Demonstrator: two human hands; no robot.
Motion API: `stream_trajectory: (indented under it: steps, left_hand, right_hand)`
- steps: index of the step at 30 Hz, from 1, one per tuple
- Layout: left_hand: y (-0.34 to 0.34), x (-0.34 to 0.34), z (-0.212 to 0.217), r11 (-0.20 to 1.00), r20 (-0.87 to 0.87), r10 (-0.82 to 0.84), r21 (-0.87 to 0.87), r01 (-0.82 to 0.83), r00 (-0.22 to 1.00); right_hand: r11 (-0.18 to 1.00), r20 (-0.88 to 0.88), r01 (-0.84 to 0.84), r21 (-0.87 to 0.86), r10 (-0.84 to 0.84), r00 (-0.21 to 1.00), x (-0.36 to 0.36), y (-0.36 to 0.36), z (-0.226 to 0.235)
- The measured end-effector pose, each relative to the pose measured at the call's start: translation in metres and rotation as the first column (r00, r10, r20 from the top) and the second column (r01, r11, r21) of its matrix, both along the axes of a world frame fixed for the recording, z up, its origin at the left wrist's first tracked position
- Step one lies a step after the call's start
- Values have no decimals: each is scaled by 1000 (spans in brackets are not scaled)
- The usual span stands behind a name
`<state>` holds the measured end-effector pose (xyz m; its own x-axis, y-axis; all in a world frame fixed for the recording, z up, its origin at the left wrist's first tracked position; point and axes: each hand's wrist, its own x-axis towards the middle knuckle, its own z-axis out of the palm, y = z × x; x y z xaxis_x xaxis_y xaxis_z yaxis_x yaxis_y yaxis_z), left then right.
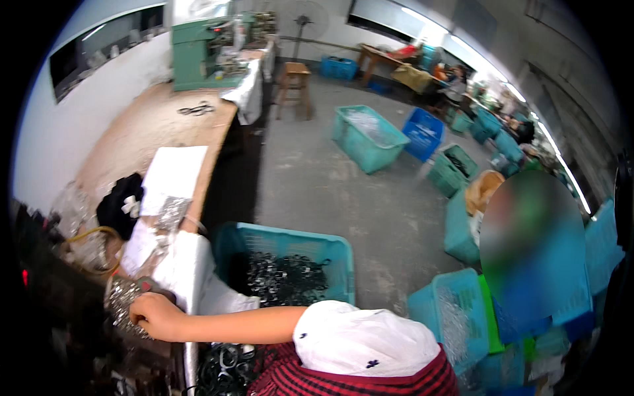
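Note:
Stretched across the lower part of the view, my right arm reaches left in a white sleeve. My right hand [156, 317] is at a container of small shiny metal parts [123, 298], with its fingers curled down into them. Whatever the fingertips grip is hidden. My left hand is not in view. Just past my forearm stands a teal basket [340, 254] holding many black and clear pieces [287, 277]. Below the forearm lies a pile of black looped pieces [228, 366], beside my red and black checked apron [290, 373].
White paper [175, 168], a black cloth item [117, 208] and clear plastic bags lie on the wooden bench [142, 135] along the left wall. A green machine [191, 59] stands farther back. Teal baskets [370, 142], a blue crate [422, 135] and a stool [294, 82] occupy the floor. Someone [456, 86] sits far off.

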<state>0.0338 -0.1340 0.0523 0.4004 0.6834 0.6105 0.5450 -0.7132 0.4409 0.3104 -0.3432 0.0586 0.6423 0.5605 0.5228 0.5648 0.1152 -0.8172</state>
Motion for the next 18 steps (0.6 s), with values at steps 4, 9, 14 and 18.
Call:
stream_trajectory:
  steps: [4,9,14,18]
  left_hand:
    - [23,-67,-7,972,287,152,-216,-91,946]
    - [-29,-74,12,900,782,268,-412,144,562]
    - [-111,-2,141,902,828,-318,115,416,461]
    - [-83,12,144,929,754,-321,135,343,572]
  right_hand:
    - [901,-152,-407,148,428,891,-32,13,69]
    - [922,-287,-372,107,387,876,-63,38,87]
    - [907,-414,-418,60,403,816,-67,39,89]
    - [841,-638,-460,283,524,565,-88,39,105]
